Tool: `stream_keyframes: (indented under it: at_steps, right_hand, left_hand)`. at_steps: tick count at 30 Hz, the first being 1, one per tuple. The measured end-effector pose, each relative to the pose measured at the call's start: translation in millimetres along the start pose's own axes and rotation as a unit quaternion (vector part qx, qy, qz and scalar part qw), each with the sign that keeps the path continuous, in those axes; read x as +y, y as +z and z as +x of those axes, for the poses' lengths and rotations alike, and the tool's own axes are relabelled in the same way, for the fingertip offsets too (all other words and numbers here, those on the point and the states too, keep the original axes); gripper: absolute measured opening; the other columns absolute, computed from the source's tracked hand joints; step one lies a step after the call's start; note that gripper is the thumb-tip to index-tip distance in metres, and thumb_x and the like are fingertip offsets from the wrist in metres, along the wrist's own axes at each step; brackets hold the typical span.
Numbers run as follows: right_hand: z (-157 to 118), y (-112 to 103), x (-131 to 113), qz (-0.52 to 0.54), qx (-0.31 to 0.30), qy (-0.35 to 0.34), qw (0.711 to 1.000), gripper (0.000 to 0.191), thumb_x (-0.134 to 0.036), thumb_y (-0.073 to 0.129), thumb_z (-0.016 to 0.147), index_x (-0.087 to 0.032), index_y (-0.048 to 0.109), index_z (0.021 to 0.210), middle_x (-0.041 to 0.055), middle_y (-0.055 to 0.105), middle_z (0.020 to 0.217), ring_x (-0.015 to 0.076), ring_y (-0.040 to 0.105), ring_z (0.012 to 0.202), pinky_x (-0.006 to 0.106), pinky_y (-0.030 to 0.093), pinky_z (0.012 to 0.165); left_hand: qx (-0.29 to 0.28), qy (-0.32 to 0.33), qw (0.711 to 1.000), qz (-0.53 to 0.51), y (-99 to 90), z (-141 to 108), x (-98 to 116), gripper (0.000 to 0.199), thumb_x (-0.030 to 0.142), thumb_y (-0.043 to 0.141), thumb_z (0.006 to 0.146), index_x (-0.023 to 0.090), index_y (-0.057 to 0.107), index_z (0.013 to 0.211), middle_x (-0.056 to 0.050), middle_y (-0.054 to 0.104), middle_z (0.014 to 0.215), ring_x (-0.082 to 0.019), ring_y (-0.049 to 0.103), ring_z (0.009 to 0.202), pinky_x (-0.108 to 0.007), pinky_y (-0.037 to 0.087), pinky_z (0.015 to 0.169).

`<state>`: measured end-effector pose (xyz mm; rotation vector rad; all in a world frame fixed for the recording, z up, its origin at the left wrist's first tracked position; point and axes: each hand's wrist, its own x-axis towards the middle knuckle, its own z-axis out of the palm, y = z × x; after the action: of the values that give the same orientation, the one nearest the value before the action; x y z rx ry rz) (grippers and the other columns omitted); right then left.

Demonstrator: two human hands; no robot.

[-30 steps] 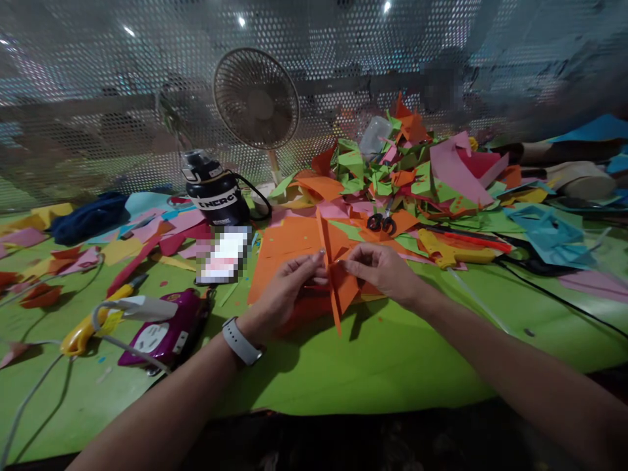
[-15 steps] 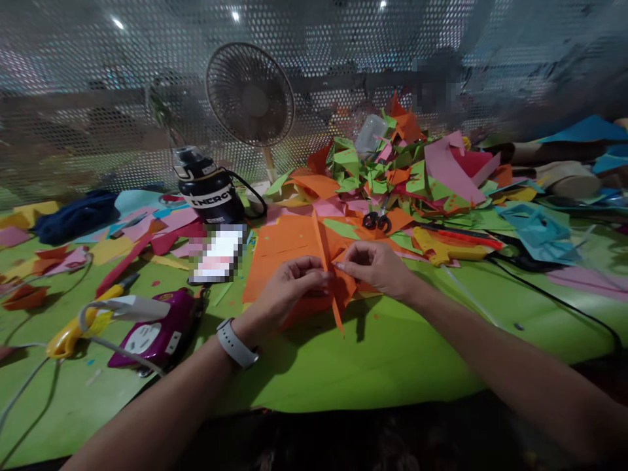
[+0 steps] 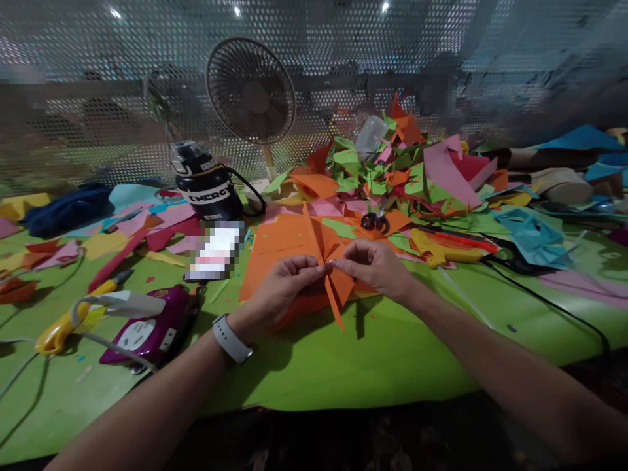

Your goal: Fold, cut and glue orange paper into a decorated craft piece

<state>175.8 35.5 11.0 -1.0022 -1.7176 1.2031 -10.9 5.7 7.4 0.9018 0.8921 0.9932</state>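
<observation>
Folded orange paper [image 3: 335, 306]: between both hands, over the orange sheets [image 3: 267, 245] on the green table [image 3: 392, 369]. Long axis runs front to back; far tip angled left, near tip right. Left hand [image 3: 290, 282], right hand [image 3: 377, 269]: fingertips pinched narrow on its middle.

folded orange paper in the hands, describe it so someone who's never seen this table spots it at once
On the green table, find the flat orange sheets near the middle. Over them, the left hand and right hand pinch the folded orange paper. Unlike those sheets, its flaps fan out from the pinched centre, one long and narrow.
</observation>
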Motion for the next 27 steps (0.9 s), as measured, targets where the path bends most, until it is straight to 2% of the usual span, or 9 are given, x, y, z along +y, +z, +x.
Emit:
stream_keyframes:
  at_steps: [6, 11, 15, 22, 27]
  right_hand:
    - [-0.9, 0.8, 0.9, 0.007, 0.013, -0.007, 1.0, 0.032, -0.044, 0.078, 0.067, -0.017, 0.061, 0.072, -0.0023, 0.057, 0.066, 0.0106, 0.049, 0.06, 0.026, 0.04, 0.056]
    - [-1.8, 1.7, 6.5, 0.041, 0.028, -0.072, 0.996, 0.019, -0.036, 0.076, 0.074, -0.018, 0.073, 0.082, 0.0025, 0.07, 0.08, 0.015, 0.062, 0.075, 0.03, 0.049, 0.071]
    - [-0.6, 0.2, 11.4, 0.03, 0.026, -0.135, 0.99, 0.014, -0.028, 0.074, 0.077, -0.024, 0.078, 0.09, 0.0019, 0.069, 0.079, 0.0143, 0.061, 0.074, 0.029, 0.049, 0.067]
    - [0.6, -3.7, 10.3, 0.044, -0.01, -0.166, 0.985, 0.018, -0.022, 0.075, 0.076, -0.03, 0.079, 0.092, 0.0004, 0.065, 0.076, 0.0123, 0.058, 0.071, 0.027, 0.048, 0.065]
    - [1.0, -10.8, 2.8, 0.054, -0.071, -0.134, 0.987, 0.019, -0.018, 0.078, 0.071, -0.03, 0.079, 0.087, 0.0, 0.066, 0.075, 0.0114, 0.059, 0.071, 0.026, 0.049, 0.066]
  left_hand:
    - [-0.007, 0.0, 1.0, -0.024, -3.1, 1.5, -0.6, 0.02, 0.025, 0.084, 0.066, 0.014, 0.07, 0.074, 0.0, 0.07, 0.071, -0.01, 0.063, 0.064, -0.022, 0.054, 0.067]
    - [-0.013, 0.001, 1.0, -0.027, -3.3, 2.7, 2.6, 0.022, 0.026, 0.085, 0.064, 0.013, 0.07, 0.074, 0.001, 0.069, 0.067, -0.009, 0.062, 0.06, -0.02, 0.053, 0.063]
    - [-0.013, 0.01, 0.999, -0.029, -4.5, 2.9, 5.5, 0.026, 0.028, 0.087, 0.061, 0.013, 0.069, 0.072, 0.001, 0.069, 0.067, -0.009, 0.062, 0.06, -0.02, 0.053, 0.063]
    - [-0.034, 0.017, 0.999, -0.018, -5.3, 1.7, 10.2, 0.025, 0.029, 0.086, 0.062, 0.013, 0.068, 0.069, 0.003, 0.065, 0.062, -0.007, 0.059, 0.055, -0.019, 0.05, 0.058]
    - [-0.048, -0.003, 0.999, 0.006, -8.8, 1.8, 11.3, 0.023, 0.028, 0.084, 0.066, 0.013, 0.069, 0.071, 0.0, 0.069, 0.067, -0.009, 0.062, 0.058, -0.021, 0.05, 0.061]
